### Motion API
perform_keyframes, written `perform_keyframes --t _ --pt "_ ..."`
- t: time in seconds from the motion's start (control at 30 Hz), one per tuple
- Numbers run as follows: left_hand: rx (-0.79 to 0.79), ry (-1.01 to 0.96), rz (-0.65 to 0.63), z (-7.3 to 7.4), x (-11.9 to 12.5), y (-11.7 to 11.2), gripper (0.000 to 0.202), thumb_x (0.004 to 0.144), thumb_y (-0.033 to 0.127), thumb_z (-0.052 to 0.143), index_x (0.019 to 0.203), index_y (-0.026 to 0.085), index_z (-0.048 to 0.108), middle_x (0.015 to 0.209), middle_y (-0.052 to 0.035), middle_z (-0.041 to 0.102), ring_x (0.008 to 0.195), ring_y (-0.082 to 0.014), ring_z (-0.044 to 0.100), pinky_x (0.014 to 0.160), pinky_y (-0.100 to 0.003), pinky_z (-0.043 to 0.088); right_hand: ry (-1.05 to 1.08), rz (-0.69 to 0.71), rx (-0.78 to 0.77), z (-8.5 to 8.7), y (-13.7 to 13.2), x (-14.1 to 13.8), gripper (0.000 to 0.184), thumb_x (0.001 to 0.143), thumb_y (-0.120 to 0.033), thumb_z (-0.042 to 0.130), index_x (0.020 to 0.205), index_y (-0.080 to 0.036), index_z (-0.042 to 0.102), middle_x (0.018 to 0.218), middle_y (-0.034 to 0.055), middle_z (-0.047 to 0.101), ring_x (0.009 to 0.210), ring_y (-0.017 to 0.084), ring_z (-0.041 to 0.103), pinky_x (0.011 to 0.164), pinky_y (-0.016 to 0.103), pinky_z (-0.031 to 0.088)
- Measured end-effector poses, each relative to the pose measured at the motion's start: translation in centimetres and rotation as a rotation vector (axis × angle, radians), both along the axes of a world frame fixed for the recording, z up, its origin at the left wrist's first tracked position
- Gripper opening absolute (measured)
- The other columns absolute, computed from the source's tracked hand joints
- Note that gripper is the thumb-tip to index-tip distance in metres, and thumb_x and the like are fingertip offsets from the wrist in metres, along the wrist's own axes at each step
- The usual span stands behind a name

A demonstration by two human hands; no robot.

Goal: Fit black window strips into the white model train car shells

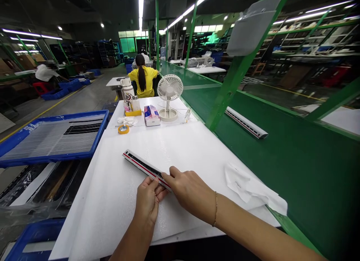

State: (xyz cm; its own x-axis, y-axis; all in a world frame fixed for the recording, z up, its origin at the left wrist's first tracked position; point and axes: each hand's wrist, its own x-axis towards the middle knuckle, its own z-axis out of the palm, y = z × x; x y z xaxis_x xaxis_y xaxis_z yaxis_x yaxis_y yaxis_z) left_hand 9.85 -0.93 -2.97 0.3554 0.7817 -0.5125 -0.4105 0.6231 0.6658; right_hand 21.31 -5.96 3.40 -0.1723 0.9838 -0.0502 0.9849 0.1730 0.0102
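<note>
A long, narrow model train car (142, 164), white-grey with a black window band and a red stripe, slants over the white worktable (112, 201). Its near end is between my hands, and its far end points up and left. My left hand (149, 195) grips the near part from below and the left, thumb on the side. From above, my right hand (185, 188) closes on the same end, its fingertips pressed on the window band. Those fingers cover the tip of the car. A crumpled white cloth (247, 186) lies right of my right forearm.
A similar train car (246, 122) lies on the green conveyor belt (281, 171) at right, past a green post (227, 92). On the table's far part stand a fan (170, 89), a tissue pack (152, 116) and yellow tape (123, 129). Blue tray (92, 150) at left; a person in yellow (144, 79) sits ahead.
</note>
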Motion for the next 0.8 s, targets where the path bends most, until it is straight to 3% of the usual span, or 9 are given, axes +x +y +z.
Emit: perform_keyframes --t 0.27,0.43,0.6,0.8 --pt "0.023 0.054 0.066 0.1 0.2 0.3 0.015 0.079 0.004 0.052 0.069 0.014 0.05 0.063 -0.003 0.063 0.053 -0.0113 0.063 0.057 -0.025 0.054 -0.015 0.015 0.04 0.8 -0.8 0.7 0.03 0.078 -0.001 0.044 0.101 -0.017 0.056 0.083 0.0042 0.056 0.052 0.014 0.052 0.045 0.027 0.022" --pt "0.03 0.067 0.088 -0.1 0.1 0.8 0.011 0.082 0.007 0.051 0.074 0.014 0.051 0.074 -0.0073 0.067 0.065 -0.0157 0.067 0.064 -0.03 0.056 0.027 0.008 0.096 1.9 -1.5 2.1 0.039 0.078 0.001 0.042 0.109 -0.02 0.054 0.08 0.0018 0.053 0.049 0.014 0.049 0.045 0.028 0.025" --pt "0.06 0.02 0.088 0.4 0.3 1.0 0.003 0.082 0.012 0.055 0.081 0.014 0.054 0.079 -0.0065 0.069 0.069 -0.0148 0.068 0.072 -0.03 0.054 0.373 -0.02 0.199 0.9 -2.4 4.2 0.033 0.093 -0.015 0.036 0.122 -0.023 0.049 0.084 0.0026 0.054 0.062 0.014 0.056 0.055 0.026 0.04" --pt "0.073 -0.026 0.069 0.8 0.6 1.3 0.003 0.079 0.012 0.058 0.077 0.013 0.057 0.078 -0.0075 0.069 0.072 -0.016 0.068 0.08 -0.034 0.053 0.587 -0.022 0.318 -0.8 -3.9 6.1 0.038 0.093 -0.019 0.039 0.131 -0.025 0.042 0.085 0.003 0.057 0.07 0.012 0.06 0.061 0.021 0.048"
